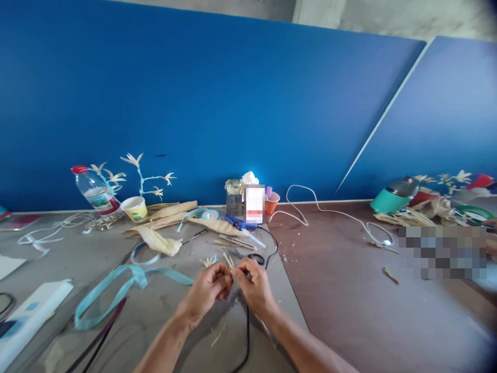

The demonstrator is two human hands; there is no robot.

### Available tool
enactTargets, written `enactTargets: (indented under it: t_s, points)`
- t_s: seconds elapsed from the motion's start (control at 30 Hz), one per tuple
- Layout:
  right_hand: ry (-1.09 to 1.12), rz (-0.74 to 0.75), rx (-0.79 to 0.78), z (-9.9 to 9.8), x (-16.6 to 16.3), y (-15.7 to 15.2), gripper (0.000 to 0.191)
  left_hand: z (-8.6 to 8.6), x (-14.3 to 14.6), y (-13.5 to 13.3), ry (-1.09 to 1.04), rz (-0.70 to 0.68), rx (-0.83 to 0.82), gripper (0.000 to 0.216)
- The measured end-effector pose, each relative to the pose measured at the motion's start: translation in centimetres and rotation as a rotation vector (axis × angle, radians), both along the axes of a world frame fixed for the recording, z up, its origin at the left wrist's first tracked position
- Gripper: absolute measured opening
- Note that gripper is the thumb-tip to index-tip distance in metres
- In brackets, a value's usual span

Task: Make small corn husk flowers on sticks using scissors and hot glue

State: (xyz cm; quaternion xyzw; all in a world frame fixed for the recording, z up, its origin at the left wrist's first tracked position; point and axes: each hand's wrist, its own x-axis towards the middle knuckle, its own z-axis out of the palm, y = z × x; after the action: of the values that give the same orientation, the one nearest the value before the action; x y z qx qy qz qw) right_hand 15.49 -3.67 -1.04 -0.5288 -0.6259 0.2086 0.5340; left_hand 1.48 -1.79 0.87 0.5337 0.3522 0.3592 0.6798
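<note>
My left hand (pixel 207 290) and my right hand (pixel 254 284) meet over the grey table (pixel 70 248), fingers pinched together. Between them they grip a small bundle of pale corn-husk strips (pixel 228 260) whose tips stick up above the fingers. A light blue ribbon (pixel 128 282) trails across the table to the left of my left hand. Black-handled scissors (pixel 254 257) lie just behind my right hand. A blue glue gun (pixel 243 225) rests further back, its black cord (pixel 247 331) running down under my right wrist.
Dried corn husks (pixel 171 215), a plastic bottle (pixel 95 192), a yellow cup (pixel 134 207), a twig with husk flowers (pixel 142 173), a glass jar (pixel 234 197) and an orange cup (pixel 272 202) stand at the back. A white cable (pixel 330 215) crosses the brown table (pixel 349 300). A blue wall rises behind.
</note>
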Motion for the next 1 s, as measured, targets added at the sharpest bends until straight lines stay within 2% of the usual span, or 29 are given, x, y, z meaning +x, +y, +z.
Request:
enactTargets:
  t_s: [0.2, 0.53, 0.83, 1.0]
  points:
    - [0.222, 0.102, -0.169, 0.35, -0.11, 0.16, 0.021, -0.03, -0.10, -0.01, -0.026, -0.052, -0.038, 0.025]
    - [0.640, 0.255, -0.473, 0.33, -0.37, 0.82, 0.028, 0.27, -0.12, -0.22, 0.040, -0.091, 0.007, 0.029]
    - [0.837, 0.260, -0.495, 0.81, -0.12, 0.83, 0.028, 0.58, -0.16, -0.18, 0.139, -0.033, 0.047, 0.026]
    - [0.846, 0.234, -0.489, 0.91, 0.03, 0.92, 0.029, 0.34, -0.12, -0.09, 0.141, -0.051, 0.079, 0.024]
